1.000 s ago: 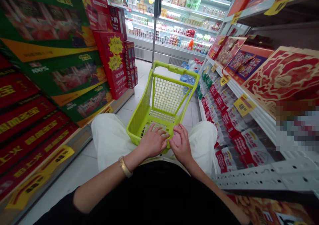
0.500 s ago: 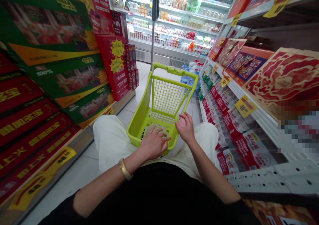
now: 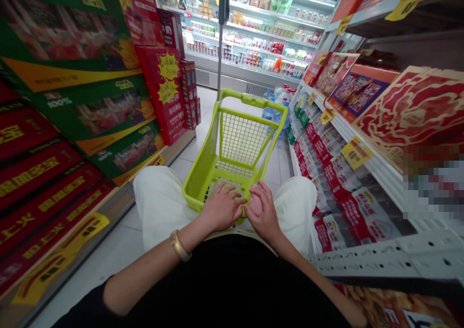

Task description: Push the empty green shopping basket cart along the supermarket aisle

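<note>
A lime-green shopping basket [image 3: 198, 175] with mesh walls sits on the floor between my knees, its inside bottom bare where I can see it. My left hand [image 3: 224, 206], with a gold bracelet [image 3: 180, 246] at the wrist, is palm down over the basket's near rim, fingers spread and nothing in them. Beside it, my right hand [image 3: 267, 213] curls around a small, pale pink, rounded thing [image 3: 255, 203] whose kind I cannot make out. The two hands nearly meet at the fingertips. A thin metal pull rod [image 3: 220, 59] stands upright at the basket's far left corner.
Stacked green drink cartons [image 3: 108, 108] and red boxes [image 3: 161, 96] line the left side. Shelving with gift boxes [image 3: 409, 117] and shrink-wrapped bottles [image 3: 339, 173] runs along the right. Blue-tinted water bottles [image 3: 270, 108] stand beyond the basket, before a lit refrigerated shelf [image 3: 253, 37].
My right hand has moved left and toward my body with the pink thing, from the basket's right side to beside my left hand. The left hand has barely shifted.
</note>
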`<state>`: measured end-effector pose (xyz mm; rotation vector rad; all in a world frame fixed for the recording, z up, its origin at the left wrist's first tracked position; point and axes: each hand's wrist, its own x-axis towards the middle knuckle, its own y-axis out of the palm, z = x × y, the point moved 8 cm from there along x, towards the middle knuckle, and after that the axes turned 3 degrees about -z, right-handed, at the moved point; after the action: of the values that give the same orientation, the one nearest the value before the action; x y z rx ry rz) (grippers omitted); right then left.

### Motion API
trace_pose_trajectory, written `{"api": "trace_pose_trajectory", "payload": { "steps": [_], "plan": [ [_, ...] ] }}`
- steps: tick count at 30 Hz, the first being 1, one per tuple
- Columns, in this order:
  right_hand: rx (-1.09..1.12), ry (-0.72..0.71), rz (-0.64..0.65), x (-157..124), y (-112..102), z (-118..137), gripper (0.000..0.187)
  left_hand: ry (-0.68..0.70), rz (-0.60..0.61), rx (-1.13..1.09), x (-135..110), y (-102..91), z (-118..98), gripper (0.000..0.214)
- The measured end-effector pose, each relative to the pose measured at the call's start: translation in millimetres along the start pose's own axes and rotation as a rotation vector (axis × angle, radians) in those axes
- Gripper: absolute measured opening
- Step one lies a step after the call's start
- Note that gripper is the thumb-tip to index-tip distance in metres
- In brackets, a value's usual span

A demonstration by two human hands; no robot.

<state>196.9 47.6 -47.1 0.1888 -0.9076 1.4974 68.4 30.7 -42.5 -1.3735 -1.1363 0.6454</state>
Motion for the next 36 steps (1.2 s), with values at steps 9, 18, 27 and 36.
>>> {"api": "trace_pose_trajectory", "payload": {
  "steps": [9, 18, 27, 36],
  "plan": [
    [-0.007, 0.045, -0.026, 38, -1, -29, 0.032, -0.001, 0.006, -0.002, 0, 2.0, 1, 0.034],
    [-0.068, 0.153, -0.104, 87, -6, -71, 0.032, -0.02, 0.018, -0.016, 0, 6.9, 3, 0.032],
    [-0.061, 0.152, -0.141, 87, -8, -74, 0.03, -0.028, 0.058, -0.031, 1, 6.1, 1, 0.034],
    [-0.08, 0.138, -0.167, 82, -15, -77, 0.032, -0.003, 0.021, -0.028, 3, 8.0, -5, 0.033]
  ]
}}
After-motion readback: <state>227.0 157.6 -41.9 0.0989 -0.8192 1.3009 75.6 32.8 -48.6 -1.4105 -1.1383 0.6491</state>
